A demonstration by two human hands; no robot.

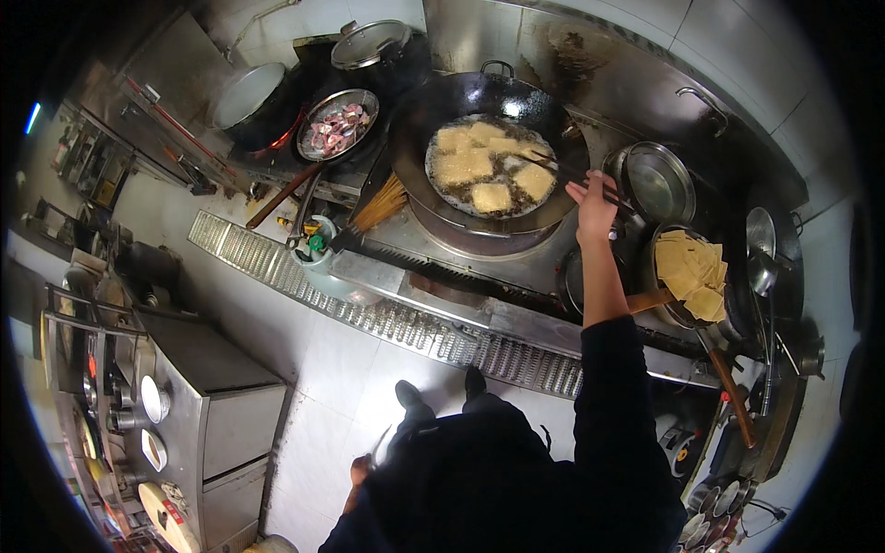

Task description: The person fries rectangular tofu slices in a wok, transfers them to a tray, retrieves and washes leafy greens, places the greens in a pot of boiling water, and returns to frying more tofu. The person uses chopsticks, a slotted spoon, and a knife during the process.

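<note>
A large black wok (415, 184) sits on the stove, with several square, pale golden pieces (464, 167) frying in bubbling oil. My right hand (597, 210) reaches over its right rim, fingers closed on a pair of long dark chopsticks (573, 171). Their tips point down at the pieces on the right side of the oil. Low beside my body, my left hand (359, 471) is closed by a thin pale object (380, 446); its kind is too small to make out, and my dark clothing hides part of the arm.
Right of the wok stand a metal pot (658, 182) and a pan heaped with flat yellow squares (691, 267). At the left, a wooden-handled strainer (337, 124) holds reddish chopped pieces. A bamboo brush (380, 205) leans near the stove's front. Behind me is a steel cabinet (241, 429).
</note>
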